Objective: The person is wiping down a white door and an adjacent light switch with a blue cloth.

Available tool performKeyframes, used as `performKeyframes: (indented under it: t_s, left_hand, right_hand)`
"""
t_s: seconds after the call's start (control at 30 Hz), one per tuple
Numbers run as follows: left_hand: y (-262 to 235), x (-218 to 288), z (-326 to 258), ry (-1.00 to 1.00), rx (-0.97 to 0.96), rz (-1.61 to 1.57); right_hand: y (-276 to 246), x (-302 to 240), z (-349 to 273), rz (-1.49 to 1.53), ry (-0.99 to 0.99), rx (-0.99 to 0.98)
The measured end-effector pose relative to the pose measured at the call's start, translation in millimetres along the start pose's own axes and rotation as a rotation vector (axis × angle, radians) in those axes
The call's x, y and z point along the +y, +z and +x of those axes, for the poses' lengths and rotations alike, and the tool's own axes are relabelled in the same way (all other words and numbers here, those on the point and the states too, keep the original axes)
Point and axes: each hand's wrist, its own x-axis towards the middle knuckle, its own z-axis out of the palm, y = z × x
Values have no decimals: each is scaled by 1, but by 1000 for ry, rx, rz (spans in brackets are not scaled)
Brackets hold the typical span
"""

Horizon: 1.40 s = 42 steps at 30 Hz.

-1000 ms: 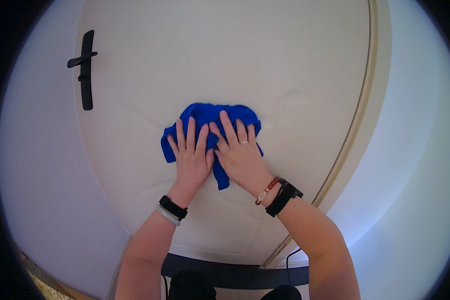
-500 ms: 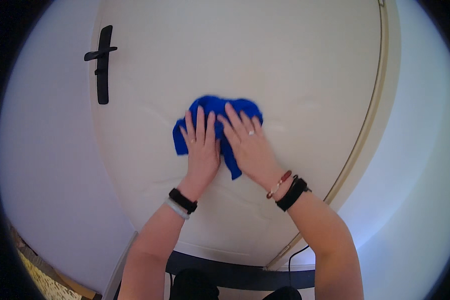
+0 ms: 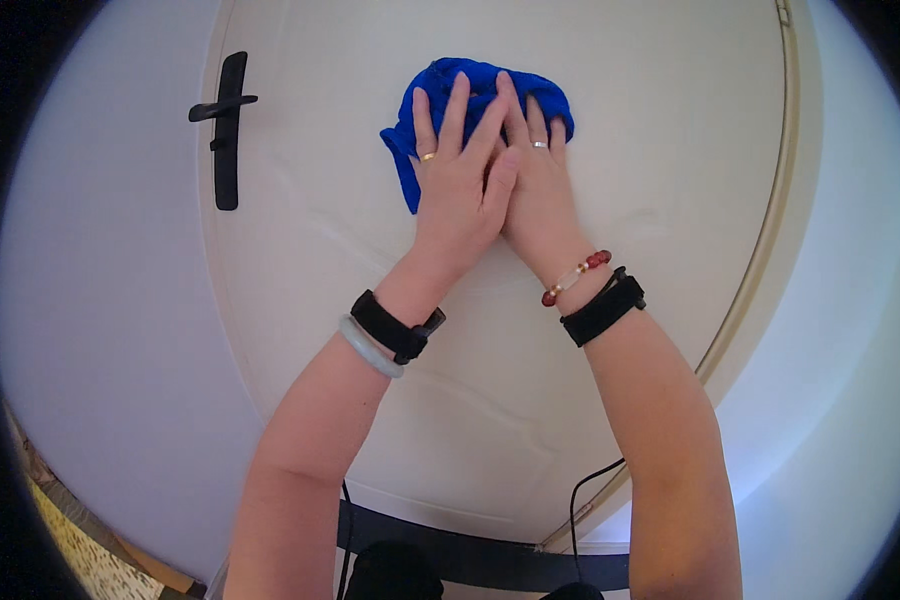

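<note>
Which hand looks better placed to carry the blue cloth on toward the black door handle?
Probably the left hand: it lies on the side of the blue cloth nearer the black door handle, partly overlapping the right hand. Both palms press flat on the cloth against the white door.

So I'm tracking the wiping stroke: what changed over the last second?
Both hands pushed the blue cloth up the white door, away from the person. The left hand now overlaps the right hand. Both are still pressed flat on the cloth; the black door handle is untouched.
</note>
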Motion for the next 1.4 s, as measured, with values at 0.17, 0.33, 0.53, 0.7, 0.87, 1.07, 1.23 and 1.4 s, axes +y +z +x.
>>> performKeyframes:
  t_s: [0.17,0.33,0.53,0.7,0.87,1.07,1.23,1.4]
  left_hand:
    - [6,-19,-12,-94,-35,61]
    - [0,-16,-29,-280,-10,46]
    - [-8,-8,-57,-423,-2,111]
    - [-14,-11,-79,-498,23,60]
    - [-12,-11,-73,-475,-69,287]
    - [-1,-20,-1,-421,-69,430]
    - [4,-58,69,-277,41,489]
    - [-4,-82,81,-181,54,521]
  right_hand:
    - [-5,-8,5,128,-54,-60]
    - [-4,-10,2,137,-155,-216]
    - [-7,-16,0,321,-251,-425]
    - [-7,-24,-4,563,-243,-527]
    - [-15,-5,5,787,62,-237]
    - [-23,38,54,-11,-190,-123]
    - [-6,43,68,-142,-122,-113]
    - [0,37,67,-196,-87,-157]
